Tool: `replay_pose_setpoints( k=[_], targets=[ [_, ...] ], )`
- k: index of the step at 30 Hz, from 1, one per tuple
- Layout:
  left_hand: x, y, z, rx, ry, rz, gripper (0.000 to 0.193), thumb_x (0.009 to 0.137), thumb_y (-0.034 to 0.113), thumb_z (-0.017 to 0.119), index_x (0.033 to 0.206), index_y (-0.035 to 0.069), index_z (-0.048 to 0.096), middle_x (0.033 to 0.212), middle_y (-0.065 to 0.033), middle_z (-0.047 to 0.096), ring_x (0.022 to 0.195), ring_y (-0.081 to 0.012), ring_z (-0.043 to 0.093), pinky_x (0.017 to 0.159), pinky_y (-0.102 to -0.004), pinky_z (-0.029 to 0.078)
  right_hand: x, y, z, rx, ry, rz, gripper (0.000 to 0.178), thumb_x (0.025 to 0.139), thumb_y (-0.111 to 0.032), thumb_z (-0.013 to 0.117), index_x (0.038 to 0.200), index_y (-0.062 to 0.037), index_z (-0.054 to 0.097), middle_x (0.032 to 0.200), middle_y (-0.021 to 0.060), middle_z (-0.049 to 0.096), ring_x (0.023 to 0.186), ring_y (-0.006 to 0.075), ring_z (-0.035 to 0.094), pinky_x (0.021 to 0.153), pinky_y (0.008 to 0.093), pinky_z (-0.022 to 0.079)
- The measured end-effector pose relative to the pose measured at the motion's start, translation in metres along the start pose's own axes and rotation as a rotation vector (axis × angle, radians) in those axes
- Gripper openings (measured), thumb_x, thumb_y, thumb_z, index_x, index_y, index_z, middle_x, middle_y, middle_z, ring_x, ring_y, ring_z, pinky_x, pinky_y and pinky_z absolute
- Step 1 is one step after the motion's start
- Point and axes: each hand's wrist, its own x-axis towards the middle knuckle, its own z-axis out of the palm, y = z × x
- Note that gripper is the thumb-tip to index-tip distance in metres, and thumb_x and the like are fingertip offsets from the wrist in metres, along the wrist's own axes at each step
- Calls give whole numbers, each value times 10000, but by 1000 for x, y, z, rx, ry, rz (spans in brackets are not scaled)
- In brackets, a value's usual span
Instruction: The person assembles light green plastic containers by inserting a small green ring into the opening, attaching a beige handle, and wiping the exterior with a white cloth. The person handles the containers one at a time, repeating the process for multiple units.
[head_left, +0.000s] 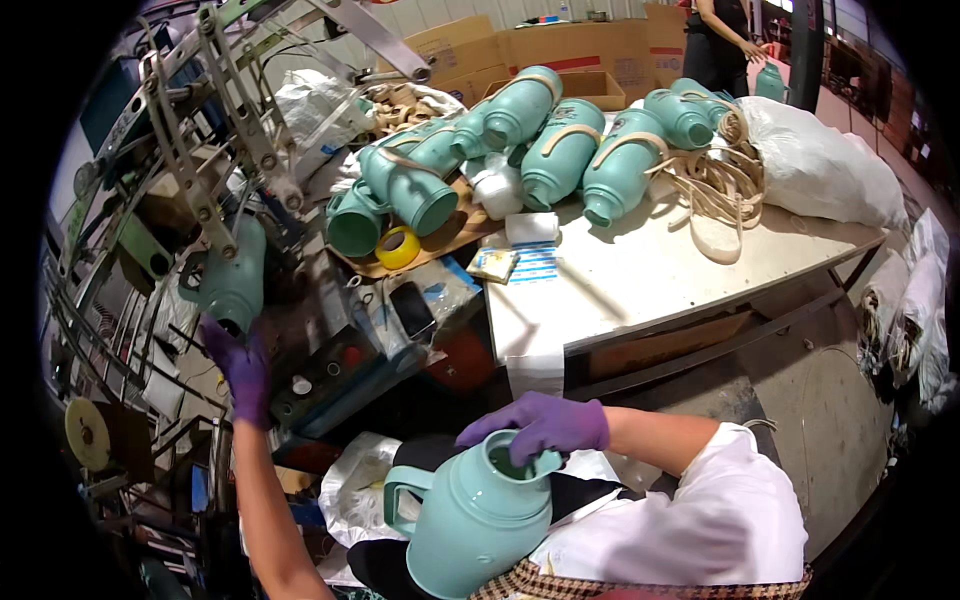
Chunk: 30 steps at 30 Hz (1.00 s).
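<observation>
A light-green thermos jug shell (480,530) with a side handle leans on my lap, its mouth tilted up. My right hand (545,425), in a purple glove, is closed on the rim by the spout, with fingers reaching into the opening. My left hand (240,375), also purple-gloved, reaches up at the left to another green jug shell (235,275). That shell sits in a metal-armed machine (205,150), mouth tilted down toward me. The left fingers are around its mouth; their tips are partly hidden.
Several green jug shells (562,150) with beige straps lie on the white table (660,270). Loose straps (720,190) and a white sack (815,165) are at its right. Yellow tape (398,247) and a phone (412,308) lie closer. Another person (720,40) stands far right.
</observation>
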Motion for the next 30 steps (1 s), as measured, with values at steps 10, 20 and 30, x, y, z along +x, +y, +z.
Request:
replay_pose_setpoints(
  k=[10, 20, 30],
  targets=[
    [-177, 225, 13, 116, -1045, 165, 428, 818, 263, 781, 1171, 41, 688, 1373, -200, 557, 1028, -273, 672, 853, -360, 535, -26, 37, -40, -848, 339, -234, 503, 879, -313, 720, 1299, -54, 626, 1095, 155, 690, 1043, 260, 680, 909, 394, 526],
    [-128, 121, -63, -649, -584, -352, 413, 786, 348, 750, 899, -46, 707, 1195, -203, 670, 974, -253, 664, 886, -375, 540, -321, 122, -443, -1690, 1617, 803, 505, 1033, -353, 468, 1503, -166, 469, 1578, 116, 409, 1448, 245, 375, 1226, 424, 234],
    [-240, 12, -127, -751, -145, -1118, 479, 1007, 427, 523, 1284, 42, 592, 1156, -161, 682, 1023, -294, 692, 915, -433, 574, -218, 80, -374, -1573, 1104, 1064, 527, 1064, -286, 335, 1571, -140, 335, 1684, 30, 206, 1566, 255, 113, 1283, 451, 24]
  ],
)
